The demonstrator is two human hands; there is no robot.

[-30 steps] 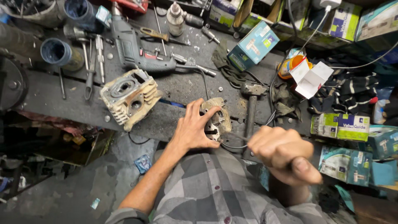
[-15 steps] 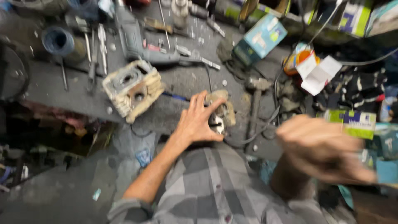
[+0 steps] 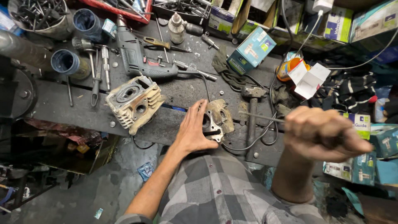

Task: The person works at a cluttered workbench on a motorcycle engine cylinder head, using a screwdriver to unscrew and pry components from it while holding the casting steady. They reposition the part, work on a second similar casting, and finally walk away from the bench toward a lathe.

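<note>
Risk of slipping: left hand (image 3: 194, 132) spread flat on grimy metal engine casting (image 3: 218, 120) mid-frame, right hand (image 3: 325, 133) fisted around thin steel rod (image 3: 261, 117).

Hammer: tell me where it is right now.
In the head view the hammer lies on the dark workbench, just right of the engine part under the left hand, its handle pointing toward the person.

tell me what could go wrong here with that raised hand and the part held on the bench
The right hand is raised with a thin metal rod pointing toward the left hand, which pins the small engine part; a swing could catch those fingers. The part sits near the bench edge and might slip off. A hammer and a cable lie close by and could snag the rod.
</note>
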